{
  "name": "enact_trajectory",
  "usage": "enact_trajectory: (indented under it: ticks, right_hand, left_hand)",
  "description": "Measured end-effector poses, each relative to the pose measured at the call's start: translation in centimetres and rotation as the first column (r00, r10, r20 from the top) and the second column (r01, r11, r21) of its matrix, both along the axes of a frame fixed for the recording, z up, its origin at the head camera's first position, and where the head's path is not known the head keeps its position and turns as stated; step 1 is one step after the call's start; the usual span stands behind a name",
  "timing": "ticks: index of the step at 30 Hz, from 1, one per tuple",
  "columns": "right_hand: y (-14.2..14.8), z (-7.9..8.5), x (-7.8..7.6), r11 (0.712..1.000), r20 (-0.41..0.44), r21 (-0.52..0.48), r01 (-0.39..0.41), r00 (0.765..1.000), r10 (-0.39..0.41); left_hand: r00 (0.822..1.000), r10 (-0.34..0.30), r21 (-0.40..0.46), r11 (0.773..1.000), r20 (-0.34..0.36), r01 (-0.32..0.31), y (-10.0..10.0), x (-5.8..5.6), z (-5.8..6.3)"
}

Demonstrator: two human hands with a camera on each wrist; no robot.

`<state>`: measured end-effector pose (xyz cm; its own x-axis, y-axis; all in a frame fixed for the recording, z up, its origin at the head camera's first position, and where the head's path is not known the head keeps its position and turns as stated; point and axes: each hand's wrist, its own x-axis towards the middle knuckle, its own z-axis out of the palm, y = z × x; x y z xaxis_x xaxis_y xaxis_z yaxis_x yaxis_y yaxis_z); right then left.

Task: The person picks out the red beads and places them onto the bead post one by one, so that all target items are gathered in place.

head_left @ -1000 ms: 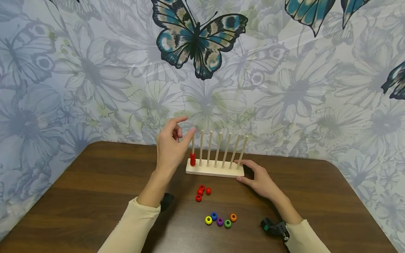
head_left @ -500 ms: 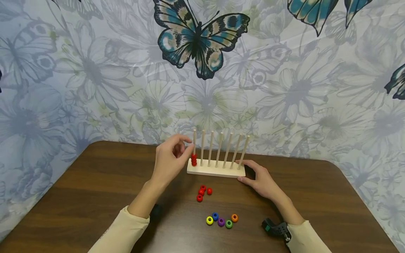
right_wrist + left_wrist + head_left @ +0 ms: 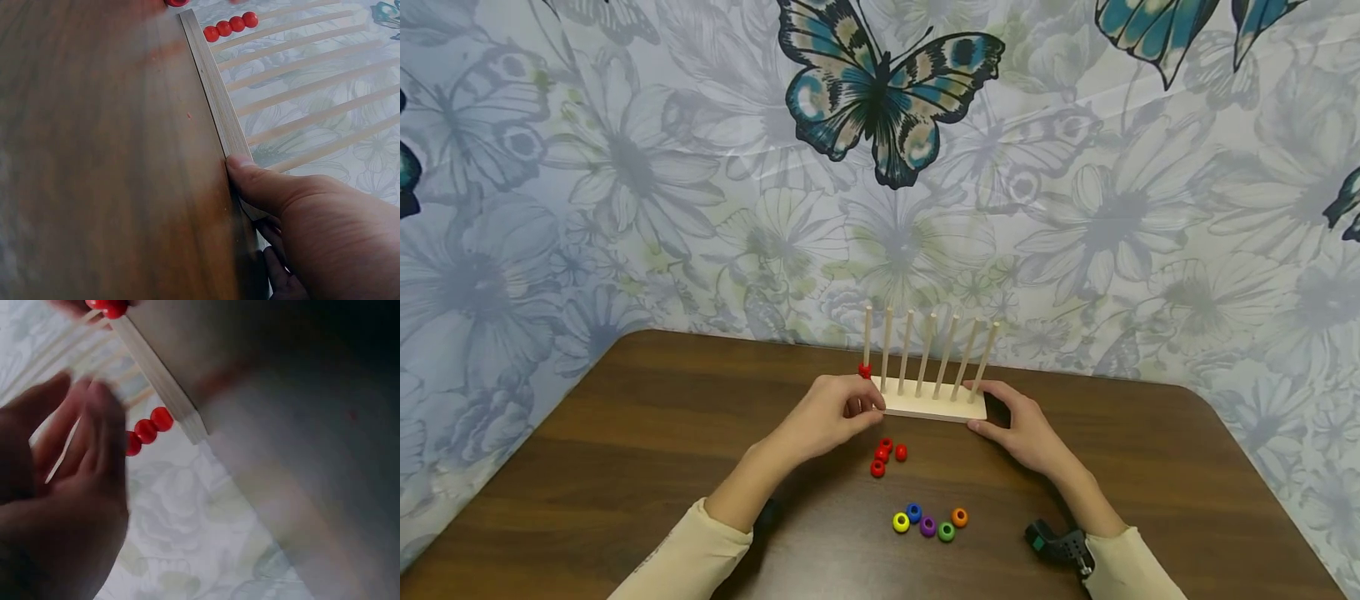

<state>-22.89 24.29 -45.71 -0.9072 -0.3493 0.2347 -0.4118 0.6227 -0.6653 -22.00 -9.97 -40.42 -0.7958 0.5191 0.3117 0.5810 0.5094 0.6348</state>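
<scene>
A wooden peg stand (image 3: 936, 403) with a row of upright pegs stands toward the back of the table. Several red beads (image 3: 237, 24) are stacked on its leftmost peg. My left hand (image 3: 831, 415) hovers in front of the stand's left end, partly covering it in the head view. Its fingers are loosely bent, and in the left wrist view no bead shows between thumb and fingers. My right hand (image 3: 1021, 427) grips the stand's right end, thumb (image 3: 250, 175) on the front edge and fingers behind. Loose red beads (image 3: 877, 469) lie in front of the stand, just beyond my left fingertips.
Nearer the front lie single yellow (image 3: 901, 522), blue (image 3: 913, 512), purple (image 3: 928, 526), green (image 3: 947, 532) and orange beads (image 3: 959, 517). A butterfly-print cloth (image 3: 700, 208) hangs behind the brown table (image 3: 587, 467). A black camera mount (image 3: 1058, 546) sits at my right wrist.
My left hand has come down from the top of the leftmost peg toward the front of the stand, near the loose red beads. The right hand has kept its grip.
</scene>
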Motion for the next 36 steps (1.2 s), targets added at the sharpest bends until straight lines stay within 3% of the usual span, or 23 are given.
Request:
enact_trajectory:
  ticks: [3,6,10,13,20,36]
  right_hand:
    - [-0.1,0.2,0.1,1.0,-0.005,0.005,0.0,1.0,0.0]
    - [-0.1,0.2,0.1,1.0,-0.008,0.007,0.0,1.0,0.0]
    - [-0.2,0.2,0.1,1.0,0.0,0.005,0.001,1.0,-0.001]
    - [-0.2,0.2,0.2,1.0,0.005,0.002,0.004,1.0,-0.004]
    - [-0.2,0.2,0.1,1.0,0.002,0.001,0.008,1.0,-0.008]
    - [-0.2,0.3,0.2,1.0,-0.001,0.002,0.01,1.0,-0.01]
  left_hand:
    - [0.992,-0.065,-0.027,0.997,0.109,0.069,0.3,0.2,-0.4]
    - [0.971,-0.109,-0.022,0.993,0.212,0.117,0.4,0.3,-0.7]
    - [0.95,-0.138,-0.033,0.988,0.28,0.154,0.6,0.7,-0.8]
    - [0.952,-0.153,-0.06,0.983,0.264,0.175,0.8,0.9,-0.8]
    - [0.977,-0.165,-0.166,0.968,0.138,0.187,1.2,1.3,-0.6]
    - [0.978,-0.169,-0.189,0.964,0.119,0.19,1.5,1.4,-0.9]
